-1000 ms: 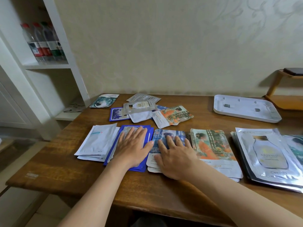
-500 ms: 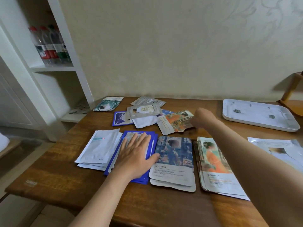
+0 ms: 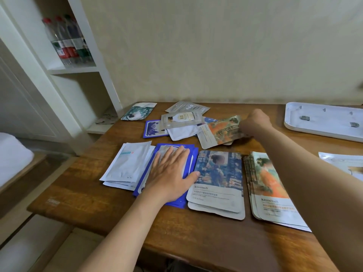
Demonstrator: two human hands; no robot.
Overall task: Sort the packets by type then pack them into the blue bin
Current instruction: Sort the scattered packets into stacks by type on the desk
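Note:
Sorted piles lie along the table's near half: white packets [image 3: 127,165], a blue-edged pile [image 3: 188,152], a pile with a blue picture [image 3: 218,181] and a pile with an orange picture [image 3: 269,189]. My left hand [image 3: 170,173] rests flat on the blue-edged pile. Farther back lies a loose heap of mixed packets [image 3: 182,122]. My right hand [image 3: 253,122] grips the right edge of an orange-picture packet [image 3: 220,132] at that heap, its edge lifted. No blue bin is in view.
A white tray [image 3: 322,122] with small dark pieces sits at the back right. A silver packet [image 3: 345,163] shows at the right edge. A teal packet [image 3: 137,112] lies at the back left. White shelves [image 3: 78,69] with bottles stand left of the wooden table [image 3: 196,242].
My right hand left the blue-picture pile, reached back to the loose heap and took hold of the orange-picture packet. My left hand stayed on the blue-edged pile. The view swung left.

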